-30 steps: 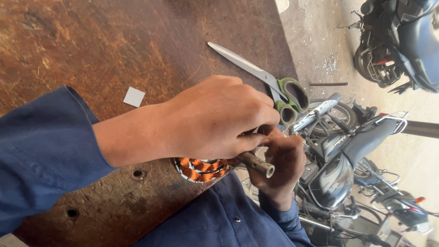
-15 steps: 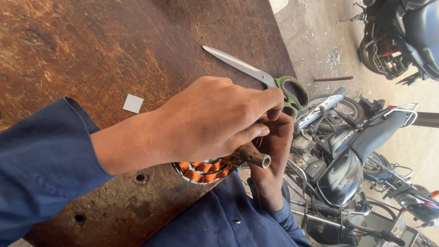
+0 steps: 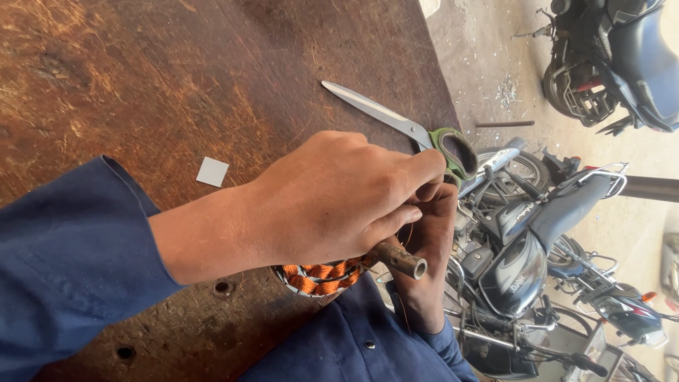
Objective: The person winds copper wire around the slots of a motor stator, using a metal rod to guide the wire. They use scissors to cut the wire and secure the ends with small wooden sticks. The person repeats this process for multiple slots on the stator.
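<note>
Copper winding [image 3: 322, 276], orange with grey bands, sits at the edge of the brown bench [image 3: 177, 85], directly under the left hand [image 3: 339, 201]. This hand lies over the winding with its fingers curled together, and it presses down on the part; what the fingertips pinch is hidden, so I cannot tell it exactly. A short metal tube [image 3: 402, 259] comes out from below the left hand and points away from the bench edge. The right hand [image 3: 424, 247] is just behind the left hand, below the bench edge, and its fingers close around the tube and the winding side; the grip itself is mostly covered. Scissors [image 3: 403, 131] with green handles lie on the bench just beyond the left hand knuckles, blades together. A small white square [image 3: 212, 172] of paper lies on the bench near the left wrist. Both sleeves [image 3: 71, 262] are blue. Motorcycles [image 3: 537, 240] stand on the floor beyond the right hand.
</note>
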